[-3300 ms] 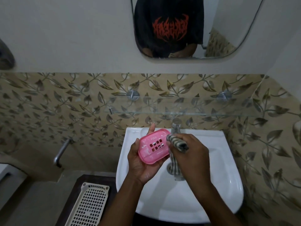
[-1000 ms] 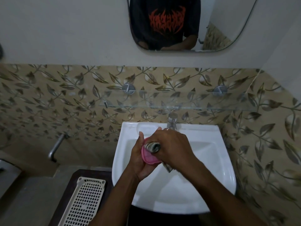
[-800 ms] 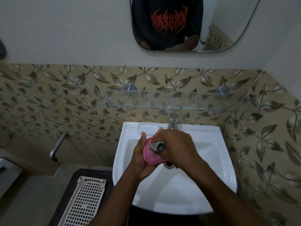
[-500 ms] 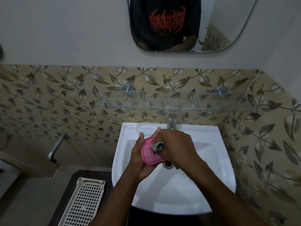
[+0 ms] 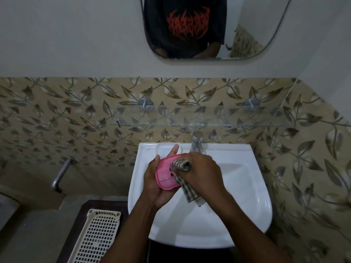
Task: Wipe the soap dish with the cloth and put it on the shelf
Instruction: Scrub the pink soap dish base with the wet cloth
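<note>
Pink soap dish (image 5: 167, 174) cradled in the left hand (image 5: 157, 185), fingers curled around it; right hand (image 5: 202, 172) presses the bunched striped cloth (image 5: 182, 166) seemingly inside it, above the sink (image 5: 247, 186).

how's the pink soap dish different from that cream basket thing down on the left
The soap dish is pink; the basket is cream. The soap dish is held up over the sink in the left hand, with the right hand pressing the cloth on it; the basket lies untouched on a dark surface. The soap dish looks smaller with a few visible slots; the basket is a long open grid. Both look like plastic with holes.
</note>
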`<state>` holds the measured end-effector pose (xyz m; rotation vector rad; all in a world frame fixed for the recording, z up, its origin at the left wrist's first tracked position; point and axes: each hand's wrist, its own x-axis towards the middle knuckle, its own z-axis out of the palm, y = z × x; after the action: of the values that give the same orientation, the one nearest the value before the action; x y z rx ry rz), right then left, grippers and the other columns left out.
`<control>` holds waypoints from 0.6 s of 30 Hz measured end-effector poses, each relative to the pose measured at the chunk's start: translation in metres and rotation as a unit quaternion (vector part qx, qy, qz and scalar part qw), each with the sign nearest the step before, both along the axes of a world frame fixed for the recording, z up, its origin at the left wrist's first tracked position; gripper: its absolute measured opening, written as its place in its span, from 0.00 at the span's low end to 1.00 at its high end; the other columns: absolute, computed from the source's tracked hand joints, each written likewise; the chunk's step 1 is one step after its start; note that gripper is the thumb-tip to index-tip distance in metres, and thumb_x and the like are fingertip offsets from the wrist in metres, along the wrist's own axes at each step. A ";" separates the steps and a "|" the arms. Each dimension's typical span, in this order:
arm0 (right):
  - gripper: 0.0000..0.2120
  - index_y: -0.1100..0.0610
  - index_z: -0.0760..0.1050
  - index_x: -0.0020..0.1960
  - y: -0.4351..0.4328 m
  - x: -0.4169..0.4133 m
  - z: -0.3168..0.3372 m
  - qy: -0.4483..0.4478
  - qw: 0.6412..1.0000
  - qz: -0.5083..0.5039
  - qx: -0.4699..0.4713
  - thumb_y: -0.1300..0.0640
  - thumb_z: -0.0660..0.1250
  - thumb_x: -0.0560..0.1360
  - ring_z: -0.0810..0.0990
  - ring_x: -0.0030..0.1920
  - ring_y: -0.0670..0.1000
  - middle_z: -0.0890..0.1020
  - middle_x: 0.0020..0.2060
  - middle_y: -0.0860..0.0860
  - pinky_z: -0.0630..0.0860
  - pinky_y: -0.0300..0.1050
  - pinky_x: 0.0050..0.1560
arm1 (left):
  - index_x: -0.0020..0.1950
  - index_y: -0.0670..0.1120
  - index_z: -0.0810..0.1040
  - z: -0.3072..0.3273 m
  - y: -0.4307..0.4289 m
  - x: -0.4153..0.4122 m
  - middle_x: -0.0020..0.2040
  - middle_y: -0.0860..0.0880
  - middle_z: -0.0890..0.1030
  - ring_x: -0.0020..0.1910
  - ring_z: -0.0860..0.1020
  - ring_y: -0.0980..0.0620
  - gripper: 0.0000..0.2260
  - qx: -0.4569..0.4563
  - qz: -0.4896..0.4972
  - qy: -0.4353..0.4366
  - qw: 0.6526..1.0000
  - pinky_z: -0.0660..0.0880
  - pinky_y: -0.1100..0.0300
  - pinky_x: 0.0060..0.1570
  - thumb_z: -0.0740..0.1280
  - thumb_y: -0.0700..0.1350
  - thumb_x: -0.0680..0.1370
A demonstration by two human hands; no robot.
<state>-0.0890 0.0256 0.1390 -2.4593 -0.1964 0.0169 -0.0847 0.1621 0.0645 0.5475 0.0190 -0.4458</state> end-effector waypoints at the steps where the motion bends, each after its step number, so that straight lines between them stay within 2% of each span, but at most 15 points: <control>1: 0.11 0.47 0.82 0.52 -0.006 0.002 0.000 -0.006 1.000 -0.030 0.000 0.43 0.69 0.74 0.82 0.45 0.48 0.85 0.45 0.46 0.71 0.38 0.43 | 0.77 0.49 0.65 -0.001 -0.001 -0.001 0.71 0.38 0.72 0.65 0.73 0.39 0.39 -0.003 -0.005 -0.004 1.000 0.70 0.43 0.65 0.75 0.56 0.70; 4: 0.09 0.46 0.82 0.48 -0.007 0.001 -0.001 -0.028 0.996 -0.087 -0.015 0.43 0.69 0.73 0.79 0.37 0.46 0.84 0.39 0.46 0.71 0.38 0.36 | 0.77 0.48 0.66 -0.004 -0.006 -0.004 0.72 0.38 0.71 0.66 0.72 0.38 0.39 -0.009 -0.009 0.002 1.000 0.69 0.42 0.66 0.76 0.55 0.69; 7: 0.07 0.47 0.83 0.48 0.014 -0.013 -0.007 -0.067 0.995 -0.067 0.002 0.48 0.70 0.72 0.81 0.40 0.46 0.85 0.40 0.46 0.79 0.42 0.42 | 0.77 0.47 0.66 -0.003 -0.008 -0.003 0.66 0.39 0.76 0.62 0.75 0.40 0.39 0.001 -0.001 0.002 1.000 0.73 0.46 0.61 0.75 0.55 0.69; 10: 0.08 0.46 0.83 0.50 0.009 -0.017 -0.010 -0.078 0.993 -0.081 0.031 0.50 0.72 0.71 0.79 0.38 0.43 0.85 0.42 0.44 0.75 0.34 0.40 | 0.77 0.48 0.65 -0.003 -0.008 -0.003 0.67 0.38 0.75 0.63 0.74 0.40 0.40 0.007 -0.005 -0.011 1.000 0.72 0.46 0.63 0.75 0.56 0.69; 12: 0.08 0.47 0.83 0.50 -0.006 -0.009 -0.012 -0.061 0.987 -0.145 0.037 0.47 0.71 0.73 0.76 0.35 0.42 0.85 0.40 0.45 0.69 0.31 0.35 | 0.77 0.48 0.65 -0.006 -0.005 -0.004 0.71 0.36 0.72 0.65 0.73 0.37 0.39 -0.003 -0.014 -0.022 1.000 0.69 0.41 0.66 0.75 0.54 0.69; 14: 0.09 0.48 0.82 0.49 -0.015 -0.004 -0.016 -0.061 0.981 -0.186 0.020 0.44 0.70 0.74 0.75 0.33 0.43 0.85 0.39 0.45 0.69 0.33 0.34 | 0.77 0.48 0.65 -0.008 -0.003 -0.005 0.73 0.35 0.68 0.67 0.71 0.35 0.39 -0.003 -0.015 -0.037 0.999 0.61 0.35 0.69 0.75 0.54 0.70; 15: 0.09 0.48 0.82 0.48 -0.013 -0.004 -0.017 -0.067 0.980 -0.185 0.012 0.44 0.70 0.74 0.76 0.34 0.44 0.85 0.39 0.45 0.71 0.34 0.35 | 0.78 0.48 0.64 -0.008 -0.002 -0.005 0.73 0.35 0.68 0.68 0.71 0.35 0.39 -0.008 -0.015 -0.044 0.999 0.61 0.35 0.69 0.75 0.54 0.70; 18: 0.08 0.49 0.82 0.51 0.003 -0.015 -0.017 -0.092 0.984 -0.148 0.021 0.48 0.71 0.73 0.82 0.39 0.46 0.85 0.42 0.46 0.76 0.38 0.42 | 0.77 0.47 0.66 -0.004 -0.002 -0.005 0.70 0.35 0.72 0.64 0.74 0.37 0.40 -0.014 -0.009 -0.037 0.999 0.72 0.41 0.63 0.77 0.53 0.67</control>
<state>-0.1037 0.0283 0.1224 -2.4242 0.0899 -0.3407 -0.0896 0.1600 0.0607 0.5370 -0.0639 -0.4432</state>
